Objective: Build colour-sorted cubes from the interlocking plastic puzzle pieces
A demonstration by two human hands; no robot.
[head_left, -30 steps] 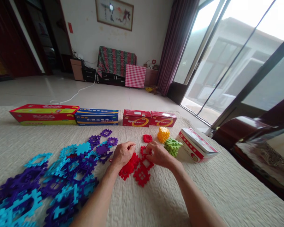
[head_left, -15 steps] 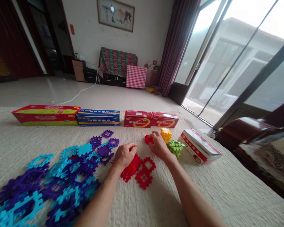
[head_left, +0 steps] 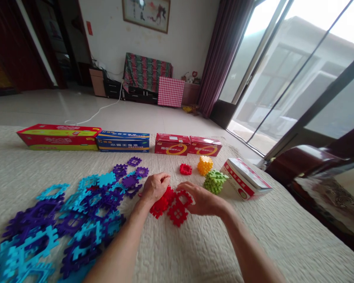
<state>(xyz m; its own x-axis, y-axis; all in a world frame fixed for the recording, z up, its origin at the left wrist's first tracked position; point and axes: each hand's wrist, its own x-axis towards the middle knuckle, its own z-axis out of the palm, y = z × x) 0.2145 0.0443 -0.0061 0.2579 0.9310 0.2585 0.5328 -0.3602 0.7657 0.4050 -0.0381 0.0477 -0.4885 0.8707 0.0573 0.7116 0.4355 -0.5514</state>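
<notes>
My left hand (head_left: 157, 188) is closed, its thumb and fingers pressed together at the left edge of a pile of red interlocking plastic tiles (head_left: 162, 204). Whatever it holds is hidden. My right hand (head_left: 203, 199) is open, its fingers curved just beside a red frame tile (head_left: 183, 199); I cannot tell if they touch it. A red window-grid tile (head_left: 177, 214) lies below that one. Farther off, a small stack of red tiles (head_left: 185, 169) sits alone on the quilted cover, with a yellow stack of tiles (head_left: 205, 165) and a green stack of tiles (head_left: 215, 181) to its right.
Purple tiles (head_left: 129, 181) and cyan tiles (head_left: 106, 179) are heaped at the left. Along the back stand a long red-and-green box (head_left: 61, 138), a blue box (head_left: 122, 142) and two red boxes (head_left: 172, 144). A white-and-red box (head_left: 244, 181) stands at the right on the quilted cover (head_left: 271, 236).
My right hand has let go of the small red stack at the back and moved toward me to the red tiles. My left hand stays by the pile. The view tilts slightly down.
</notes>
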